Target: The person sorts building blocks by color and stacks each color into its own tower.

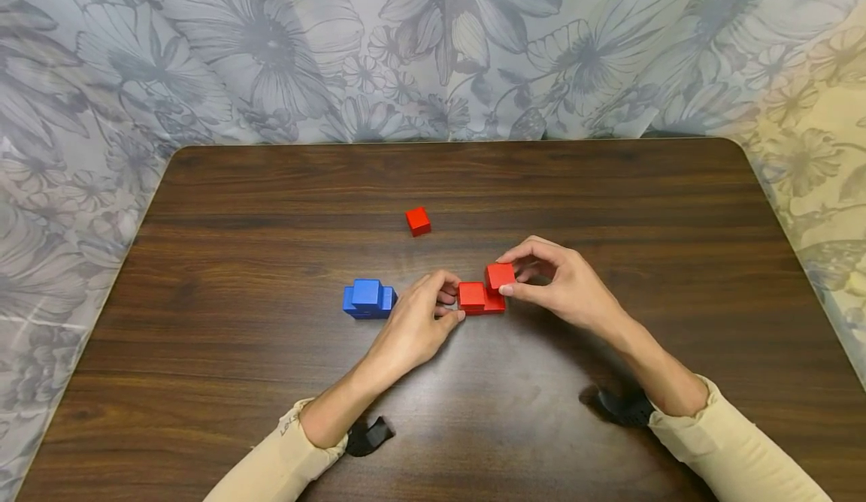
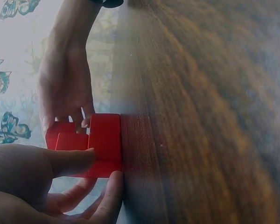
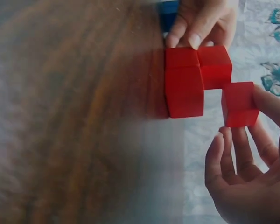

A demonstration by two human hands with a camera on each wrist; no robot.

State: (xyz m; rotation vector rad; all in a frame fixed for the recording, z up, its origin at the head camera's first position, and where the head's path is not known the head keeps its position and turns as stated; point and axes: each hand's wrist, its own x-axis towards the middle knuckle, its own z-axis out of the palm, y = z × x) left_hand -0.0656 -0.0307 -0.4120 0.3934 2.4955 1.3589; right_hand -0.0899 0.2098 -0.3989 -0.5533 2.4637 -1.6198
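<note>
A low red block row (image 1: 495,303) lies near the table's middle, with one red cube (image 1: 471,294) stacked on its left part. My left hand (image 1: 418,320) grips the left end of these blocks, thumb on the near side and curled fingers behind. Between thumb and fingers, my right hand (image 1: 567,284) pinches another red cube (image 3: 240,103). That cube is held above the row's right part, and the right wrist view shows a gap under it. To the left, a blue block stack (image 1: 366,297) stands beside my left hand, one cube on top of a lower row.
A single red cube (image 1: 418,221) lies farther back on the dark wooden table (image 1: 271,216). Floral cloth (image 1: 446,51) hangs behind the table's back edge. Black straps (image 1: 368,436) sit at both wrists.
</note>
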